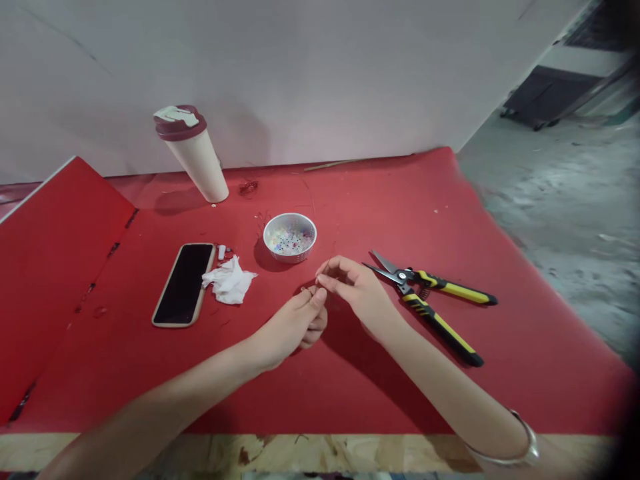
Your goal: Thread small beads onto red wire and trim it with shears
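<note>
My left hand is closed, thumb pressed against the curled index finger, just above the red table. Meeting it fingertip to fingertip, my right hand makes a pinch with thumb and index finger. Whatever lies between the fingertips is too small to make out. Just beyond the hands stands a small silver bowl with perforated sides, holding many tiny pale and coloured beads. Yellow and black shears lie with blades apart, right of my right hand.
Left of the hands are a crumpled white tissue and a phone. A cream tumbler with a maroon lid stands near the wall. Tangled dark red thread lies beside it. A red board rises at the left.
</note>
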A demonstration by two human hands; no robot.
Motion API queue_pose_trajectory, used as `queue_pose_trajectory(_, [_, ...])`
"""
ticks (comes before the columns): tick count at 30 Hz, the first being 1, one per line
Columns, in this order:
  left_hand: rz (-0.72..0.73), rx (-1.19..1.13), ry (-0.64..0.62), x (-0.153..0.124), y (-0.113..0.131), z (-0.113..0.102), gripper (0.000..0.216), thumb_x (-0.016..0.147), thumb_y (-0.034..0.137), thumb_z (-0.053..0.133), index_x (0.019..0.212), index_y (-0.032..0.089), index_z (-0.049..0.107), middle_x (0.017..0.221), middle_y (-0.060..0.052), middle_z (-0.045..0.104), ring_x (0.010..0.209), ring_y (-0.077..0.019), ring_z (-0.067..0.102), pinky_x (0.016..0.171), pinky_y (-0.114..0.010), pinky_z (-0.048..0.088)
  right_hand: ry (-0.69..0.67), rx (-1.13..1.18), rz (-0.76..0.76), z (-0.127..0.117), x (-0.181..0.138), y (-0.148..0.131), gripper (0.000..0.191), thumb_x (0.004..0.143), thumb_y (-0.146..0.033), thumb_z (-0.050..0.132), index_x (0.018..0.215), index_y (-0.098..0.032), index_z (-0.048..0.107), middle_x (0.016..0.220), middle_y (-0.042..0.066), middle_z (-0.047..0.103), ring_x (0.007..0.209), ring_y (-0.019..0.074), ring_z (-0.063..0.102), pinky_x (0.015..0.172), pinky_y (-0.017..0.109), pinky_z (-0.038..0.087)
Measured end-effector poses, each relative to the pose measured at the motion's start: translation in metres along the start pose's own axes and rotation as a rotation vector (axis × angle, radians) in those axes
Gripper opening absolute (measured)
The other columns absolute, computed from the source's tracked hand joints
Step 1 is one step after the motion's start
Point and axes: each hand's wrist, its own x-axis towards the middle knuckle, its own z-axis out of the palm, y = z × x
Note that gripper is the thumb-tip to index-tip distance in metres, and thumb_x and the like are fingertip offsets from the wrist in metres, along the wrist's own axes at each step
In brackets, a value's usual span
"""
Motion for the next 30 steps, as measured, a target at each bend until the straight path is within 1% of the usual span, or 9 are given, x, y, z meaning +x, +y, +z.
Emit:
queue_pose_trajectory(2, [-0.062, -0.088, -0.051, -0.002, -0.001, 0.000, 0.035, 0.087, 0.050, 0.037, 0.073, 0.018, 0.040, 0.050, 0.011, 0.023, 0.037, -0.0029, 0.011, 0.035, -0.015, 0.008, -0.044, 0.203, 0.035, -0.003, 0.003, 0.006, 0.012, 0.074, -0.030, 0.063, 0.073, -0.019, 0.058, 0.071, -0.002, 0.057, 0.066, 0.0108, 0.051, 0.064, 0.026, 0.041])
queue_pose_trajectory(4, [-0.116, -0.180, -0.186, -0.004, -0.003, 0.000, 0.034, 0.089, 0.047, 0.033, 0.073, 0.019, 0.042, 0.049, 0.010, 0.020, 0.037, -0.0038, 0.009, 0.035, -0.015, 0.009, -0.068, 0.350, 0.069, -0.006, 0.003, 0.008, 0.015, 0.072, -0.031, 0.067, 0.073, -0.019, 0.058, 0.071, -0.002, 0.059, 0.062, 0.0096, 0.051, 0.062, 0.025, 0.041])
queue_pose_trajectory(7, [-0.146, -0.348, -0.398, -0.008, -0.009, -0.001, 0.035, 0.090, 0.046, 0.030, 0.070, 0.020, 0.042, 0.047, 0.010, 0.018, 0.035, -0.0045, 0.006, 0.034, -0.016, 0.009, -0.071, 0.420, 0.089, -0.009, 0.001, 0.008, 0.017, 0.068, -0.030, 0.071, 0.069, -0.019, 0.058, 0.066, -0.002, 0.060, 0.057, 0.0090, 0.049, 0.058, 0.025, 0.041])
queue_pose_trajectory(10, [-0.179, -0.490, -0.491, -0.010, -0.016, -0.001, 0.036, 0.091, 0.045, 0.029, 0.070, 0.020, 0.043, 0.046, 0.010, 0.018, 0.033, -0.0045, 0.005, 0.032, -0.017, 0.006, 0.005, 0.426, 0.016, -0.007, -0.003, 0.008, 0.015, 0.067, -0.028, 0.072, 0.067, -0.019, 0.060, 0.064, -0.001, 0.060, 0.058, 0.0103, 0.049, 0.057, 0.025, 0.041])
queue_pose_trajectory(13, [-0.226, -0.538, -0.517, -0.012, -0.022, -0.001, 0.034, 0.091, 0.043, 0.031, 0.069, 0.020, 0.043, 0.046, 0.010, 0.017, 0.032, -0.0040, 0.004, 0.031, -0.017, 0.006, 0.097, 0.395, -0.073, -0.002, -0.007, 0.010, 0.009, 0.072, -0.025, 0.069, 0.069, -0.020, 0.062, 0.064, -0.001, 0.061, 0.057, 0.0104, 0.049, 0.057, 0.026, 0.040])
queue_pose_trajectory(16, [-0.262, -0.555, -0.522, -0.015, -0.023, 0.000, 0.034, 0.091, 0.042, 0.032, 0.068, 0.020, 0.042, 0.047, 0.010, 0.018, 0.032, -0.0037, 0.004, 0.031, -0.017, 0.006, 0.111, 0.370, -0.100, 0.000, -0.010, 0.010, 0.007, 0.074, -0.024, 0.067, 0.070, -0.020, 0.063, 0.063, -0.002, 0.061, 0.057, 0.0102, 0.048, 0.057, 0.026, 0.040])
queue_pose_trajectory(25, [-0.208, -0.499, -0.550, -0.019, -0.030, 0.008, 0.034, 0.090, 0.043, 0.036, 0.067, 0.019, 0.042, 0.046, 0.010, 0.019, 0.032, -0.0033, 0.005, 0.031, -0.017, 0.006, 0.130, 0.466, -0.014, -0.004, -0.011, 0.007, 0.010, 0.074, -0.023, 0.066, 0.066, -0.019, 0.061, 0.057, -0.002, 0.059, 0.052, 0.0094, 0.046, 0.051, 0.024, 0.037])
queue_pose_trajectory(28, [-0.184, -0.472, -0.518, -0.019, -0.033, 0.012, 0.034, 0.089, 0.045, 0.039, 0.067, 0.019, 0.041, 0.046, 0.010, 0.019, 0.033, -0.0032, 0.006, 0.032, -0.017, 0.007, 0.130, 0.485, -0.014, -0.006, -0.009, 0.005, 0.010, 0.073, -0.022, 0.066, 0.066, -0.019, 0.061, 0.058, -0.002, 0.059, 0.054, 0.0097, 0.046, 0.052, 0.025, 0.037])
queue_pose_trajectory(30, [-0.164, -0.453, -0.457, -0.016, -0.032, 0.013, 0.034, 0.087, 0.046, 0.043, 0.068, 0.018, 0.042, 0.047, 0.010, 0.022, 0.034, -0.0032, 0.012, 0.034, -0.016, 0.013, 0.095, 0.503, -0.023, -0.008, -0.009, 0.004, 0.010, 0.074, -0.022, 0.066, 0.066, -0.019, 0.061, 0.059, -0.002, 0.059, 0.056, 0.0098, 0.047, 0.055, 0.025, 0.038])
